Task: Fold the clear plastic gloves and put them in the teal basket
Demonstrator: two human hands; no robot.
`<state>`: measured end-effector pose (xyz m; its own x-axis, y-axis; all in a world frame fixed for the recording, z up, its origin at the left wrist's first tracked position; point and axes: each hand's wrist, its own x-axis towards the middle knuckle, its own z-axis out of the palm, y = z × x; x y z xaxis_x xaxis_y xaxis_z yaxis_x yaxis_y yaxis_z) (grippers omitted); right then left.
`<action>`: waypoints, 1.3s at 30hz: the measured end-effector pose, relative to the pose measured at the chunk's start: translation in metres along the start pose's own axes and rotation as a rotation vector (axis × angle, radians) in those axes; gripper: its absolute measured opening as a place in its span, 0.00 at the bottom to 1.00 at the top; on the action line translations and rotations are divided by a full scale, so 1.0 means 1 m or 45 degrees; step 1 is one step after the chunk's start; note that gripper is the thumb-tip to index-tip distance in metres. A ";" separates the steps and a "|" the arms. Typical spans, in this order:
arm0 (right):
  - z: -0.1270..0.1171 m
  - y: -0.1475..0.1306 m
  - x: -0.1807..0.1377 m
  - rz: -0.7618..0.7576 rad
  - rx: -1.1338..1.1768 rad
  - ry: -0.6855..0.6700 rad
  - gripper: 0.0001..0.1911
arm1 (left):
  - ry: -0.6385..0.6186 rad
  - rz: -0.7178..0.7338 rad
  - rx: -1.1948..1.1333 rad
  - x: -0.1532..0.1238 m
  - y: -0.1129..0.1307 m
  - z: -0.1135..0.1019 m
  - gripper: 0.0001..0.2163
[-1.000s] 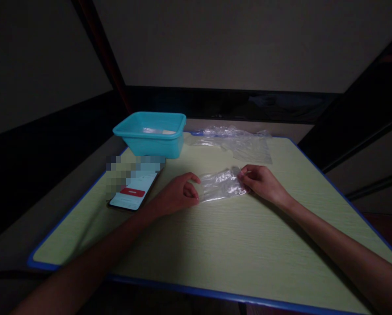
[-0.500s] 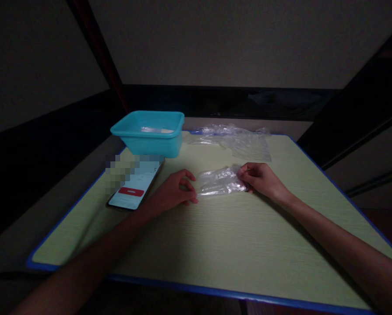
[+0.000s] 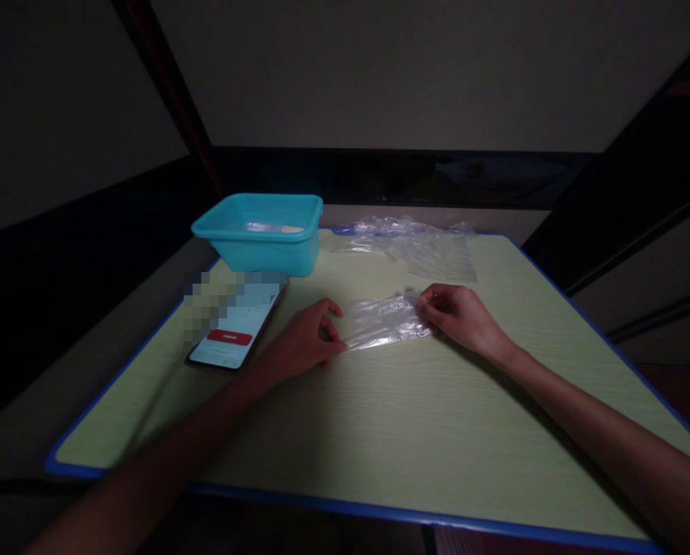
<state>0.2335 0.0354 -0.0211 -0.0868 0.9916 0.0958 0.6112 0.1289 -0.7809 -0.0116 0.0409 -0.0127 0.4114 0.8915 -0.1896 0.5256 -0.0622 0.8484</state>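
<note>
A small clear plastic bag (image 3: 385, 320) lies nearly flat on the table, its lower edge drawn straight between my hands. At its right end, my right hand (image 3: 457, 312) pinches the bag's edge between thumb and fingers. My left hand (image 3: 310, 335) is at the opposite end, its thumb tip on the lower left corner, which it appears to pinch. The index finger of that hand curves apart above the thumb, while its other fingers are partly hidden.
Left of my left hand lies a phone (image 3: 240, 324) with a lit screen. Behind it stands a turquoise plastic basin (image 3: 264, 250) with some pale items inside. More crumpled clear plastic (image 3: 431, 250) lies along the back of the blue-edged table (image 3: 408, 439), close to the wall.
My left thumb has closed onto the bag's left corner. The bag looks flatter and straighter along its lower edge. My right hand keeps its grip almost in place.
</note>
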 end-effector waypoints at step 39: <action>0.010 0.006 -0.004 -0.213 -0.553 0.182 0.17 | 0.197 0.210 0.316 0.002 -0.002 0.007 0.09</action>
<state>0.2301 0.0323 -0.0324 -0.1214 0.9443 0.3058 0.8724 0.2485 -0.4209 -0.0066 0.0394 -0.0179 0.3985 0.9166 0.0338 0.6343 -0.3020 0.7117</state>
